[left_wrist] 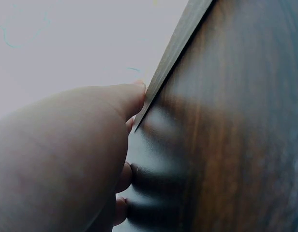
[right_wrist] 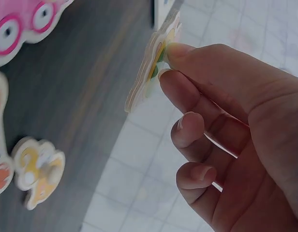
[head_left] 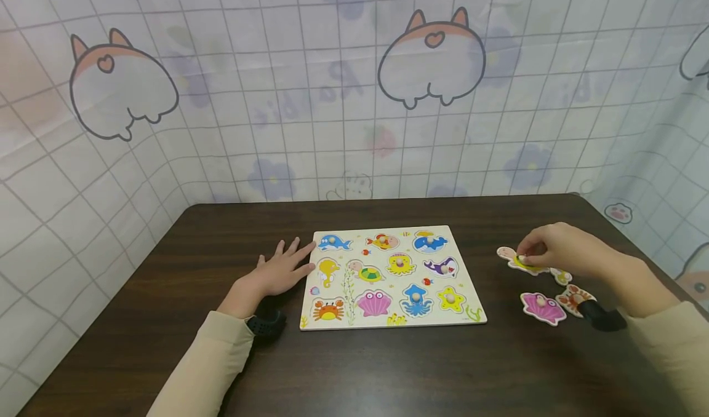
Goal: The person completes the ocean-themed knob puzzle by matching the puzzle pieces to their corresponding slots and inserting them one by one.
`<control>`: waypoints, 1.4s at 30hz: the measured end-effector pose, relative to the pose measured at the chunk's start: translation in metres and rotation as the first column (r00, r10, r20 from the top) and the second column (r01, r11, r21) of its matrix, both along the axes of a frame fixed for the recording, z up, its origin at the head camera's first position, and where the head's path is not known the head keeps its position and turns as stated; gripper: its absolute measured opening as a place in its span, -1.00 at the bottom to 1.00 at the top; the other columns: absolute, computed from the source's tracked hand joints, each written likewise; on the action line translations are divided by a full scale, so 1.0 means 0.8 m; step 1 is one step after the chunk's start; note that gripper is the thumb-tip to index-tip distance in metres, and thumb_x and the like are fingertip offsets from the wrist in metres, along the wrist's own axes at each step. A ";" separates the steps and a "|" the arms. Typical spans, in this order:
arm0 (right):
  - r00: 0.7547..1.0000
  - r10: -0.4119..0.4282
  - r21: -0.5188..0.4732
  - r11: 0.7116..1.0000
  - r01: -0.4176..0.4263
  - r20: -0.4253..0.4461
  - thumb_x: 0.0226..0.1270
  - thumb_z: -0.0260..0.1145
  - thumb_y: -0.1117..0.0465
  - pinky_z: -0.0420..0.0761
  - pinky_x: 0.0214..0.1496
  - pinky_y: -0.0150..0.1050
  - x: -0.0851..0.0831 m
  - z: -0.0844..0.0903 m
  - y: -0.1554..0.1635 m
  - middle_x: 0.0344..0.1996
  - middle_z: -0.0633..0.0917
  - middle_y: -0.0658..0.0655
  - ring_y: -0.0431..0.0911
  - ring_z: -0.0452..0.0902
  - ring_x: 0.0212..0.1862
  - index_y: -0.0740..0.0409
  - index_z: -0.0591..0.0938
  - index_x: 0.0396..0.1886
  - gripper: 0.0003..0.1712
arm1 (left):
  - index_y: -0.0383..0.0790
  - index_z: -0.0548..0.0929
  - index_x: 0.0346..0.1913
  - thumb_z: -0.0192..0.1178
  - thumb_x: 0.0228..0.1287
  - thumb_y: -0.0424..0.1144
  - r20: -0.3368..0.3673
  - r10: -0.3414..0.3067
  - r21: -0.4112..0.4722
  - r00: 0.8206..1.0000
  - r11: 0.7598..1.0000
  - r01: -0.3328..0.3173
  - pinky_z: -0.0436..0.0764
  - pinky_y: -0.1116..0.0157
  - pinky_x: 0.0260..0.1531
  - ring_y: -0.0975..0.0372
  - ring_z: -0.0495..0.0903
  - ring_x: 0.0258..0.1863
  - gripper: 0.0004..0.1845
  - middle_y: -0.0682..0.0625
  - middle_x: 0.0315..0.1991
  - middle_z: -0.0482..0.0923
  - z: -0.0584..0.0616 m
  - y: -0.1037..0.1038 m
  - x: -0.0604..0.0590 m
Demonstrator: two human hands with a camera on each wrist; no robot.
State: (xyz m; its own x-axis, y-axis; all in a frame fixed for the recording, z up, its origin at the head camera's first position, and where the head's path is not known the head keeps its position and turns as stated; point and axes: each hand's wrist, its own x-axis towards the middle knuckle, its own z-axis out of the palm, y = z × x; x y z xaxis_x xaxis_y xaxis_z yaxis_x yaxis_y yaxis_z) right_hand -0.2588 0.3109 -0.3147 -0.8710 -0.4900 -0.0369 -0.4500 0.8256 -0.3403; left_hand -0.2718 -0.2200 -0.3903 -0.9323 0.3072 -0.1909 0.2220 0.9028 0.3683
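Note:
My right hand [head_left: 565,251] pinches a turtle puzzle piece [head_left: 528,266] between thumb and fingertips, at the right of the table. Edge-on in the right wrist view, this piece [right_wrist: 154,67] shows green and yellow. Close by lie a pink shell piece [head_left: 543,309], a crab piece [head_left: 573,298] partly hidden by the wrist strap, and a small yellow seahorse piece [right_wrist: 40,169]. With fingers spread, my left hand [head_left: 277,274] rests on the table, its thumb and index finger touching the left edge of the pegged puzzle board [head_left: 407,281].
Knobbed pieces sit in the board, among them a starfish [head_left: 451,299] and a blue octopus [head_left: 416,300]. The board's seahorse [head_left: 327,272], turtle, crab and shell spots show pictures without knobs. A patterned curtain [head_left: 343,128] surrounds the dark table [head_left: 382,368].

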 end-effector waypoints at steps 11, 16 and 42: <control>0.996 0.081 0.009 0.997 -0.081 -0.033 0.33 0.46 0.27 0.61 -0.32 -0.24 -0.002 0.016 -0.048 -0.39 0.72 -0.17 -0.26 0.56 -0.38 0.11 0.80 -0.24 -0.95 | -0.01 0.03 0.68 -0.10 0.64 0.14 0.004 -0.001 0.006 1.000 1.000 0.001 -0.27 -0.51 0.31 -0.31 -0.30 0.57 -0.28 -0.28 0.65 -0.21 0.003 0.001 0.002; 0.991 0.114 0.036 0.993 -0.112 -0.075 0.31 0.47 0.29 0.59 -0.32 -0.22 -0.004 0.019 -0.073 -0.39 0.70 -0.17 -0.27 0.52 -0.39 0.07 0.79 -0.27 -0.96 | -0.01 0.03 0.68 -0.10 0.64 0.15 0.007 -0.006 0.007 1.000 1.000 0.006 -0.26 -0.51 0.31 -0.32 -0.30 0.57 -0.28 -0.29 0.64 -0.21 0.003 0.001 0.002; 0.977 0.193 0.072 0.980 -0.187 -0.094 0.36 0.47 0.15 0.53 -0.34 -0.27 -0.025 0.005 -0.184 -0.34 0.70 -0.15 -0.21 0.51 -0.34 0.01 0.81 -0.23 -0.94 | 0.00 0.02 0.68 -0.12 0.64 0.17 0.001 -0.013 0.000 1.000 1.000 0.013 -0.26 -0.51 0.30 -0.31 -0.30 0.57 -0.27 -0.29 0.64 -0.21 0.002 0.000 0.003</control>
State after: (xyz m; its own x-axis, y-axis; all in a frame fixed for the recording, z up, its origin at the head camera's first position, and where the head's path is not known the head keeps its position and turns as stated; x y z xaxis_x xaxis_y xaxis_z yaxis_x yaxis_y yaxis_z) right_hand -0.2789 0.1633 -0.3108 -0.7631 -0.6462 0.0101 -0.6299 0.7401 -0.2356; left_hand -0.2697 -0.2197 -0.3887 -0.9283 0.3188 -0.1915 0.2332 0.9001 0.3681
